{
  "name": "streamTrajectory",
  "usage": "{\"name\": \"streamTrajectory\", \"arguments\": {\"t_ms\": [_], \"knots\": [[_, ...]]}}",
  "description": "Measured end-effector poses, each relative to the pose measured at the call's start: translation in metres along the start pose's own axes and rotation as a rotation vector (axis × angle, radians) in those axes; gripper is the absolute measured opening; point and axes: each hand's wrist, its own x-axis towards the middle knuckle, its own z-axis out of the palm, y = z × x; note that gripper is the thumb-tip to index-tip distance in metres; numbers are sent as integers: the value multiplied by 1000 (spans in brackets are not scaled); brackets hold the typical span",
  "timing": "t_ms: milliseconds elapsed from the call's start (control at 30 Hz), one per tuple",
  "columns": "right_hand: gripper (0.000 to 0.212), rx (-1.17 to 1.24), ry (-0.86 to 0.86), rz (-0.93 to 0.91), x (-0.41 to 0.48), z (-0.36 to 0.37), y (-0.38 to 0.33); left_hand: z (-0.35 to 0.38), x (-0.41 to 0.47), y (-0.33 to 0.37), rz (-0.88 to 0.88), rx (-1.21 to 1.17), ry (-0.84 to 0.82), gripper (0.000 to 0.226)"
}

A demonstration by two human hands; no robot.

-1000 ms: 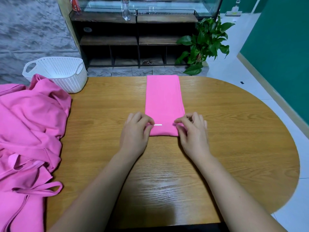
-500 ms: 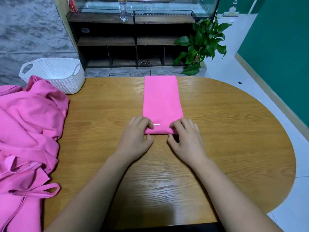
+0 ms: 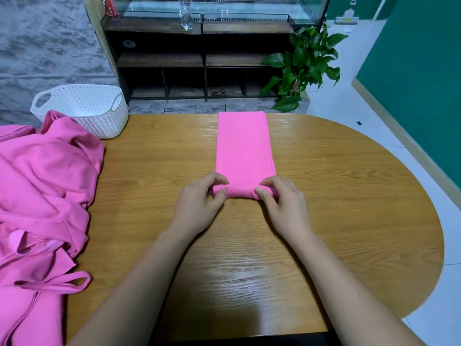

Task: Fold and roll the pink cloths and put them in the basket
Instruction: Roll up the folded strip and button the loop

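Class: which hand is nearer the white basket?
Left. The left hand pinches the left end of the pink cloth, on the side of the basket; the right hand pinches its right end, farther away.

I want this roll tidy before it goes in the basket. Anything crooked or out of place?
Nothing odd: the pink strip lies straight and its rolled near end sits even between the left hand and right hand. Only the heap of pink cloths at the left edge of the table looks messy, crumpled and unfolded.

A wooden table (image 3: 349, 196) stands before a dark shelf unit (image 3: 159, 59) bearing a plastic bottle (image 3: 185, 13); a leafy potted plant (image 3: 304, 63) sits beside the unit.
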Motion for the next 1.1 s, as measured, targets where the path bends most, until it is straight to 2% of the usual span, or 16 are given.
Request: {"name": "streamTrajectory", "arguments": {"t_ms": [133, 267, 400, 467, 600, 900, 1100], "knots": [[19, 80, 71, 136, 1, -1, -4, 2, 3, -1, 11, -40, 46, 19], [11, 19, 102, 130, 1, 3, 4, 6, 3, -4, 0, -58, 81, 20], [10, -78, 162, 156, -2, 0, 6, 8, 2, -5, 36, 41, 140, 25], [8, -167, 176, 93, -2, -1, 1, 8, 2, -3, 98, 81, 157, 22], [20, -290, 104, -102, -4, -1, -6, 9, 3, -5, 200, 136, 131, 23], [31, -307, -17, -37, -2, -2, -5, 8, 6, -4, 61, 119, 15, 42], [23, -258, -2, 27, 1, 5, 2, 8, 9, -10, 10, 68, 36, 34]]}}
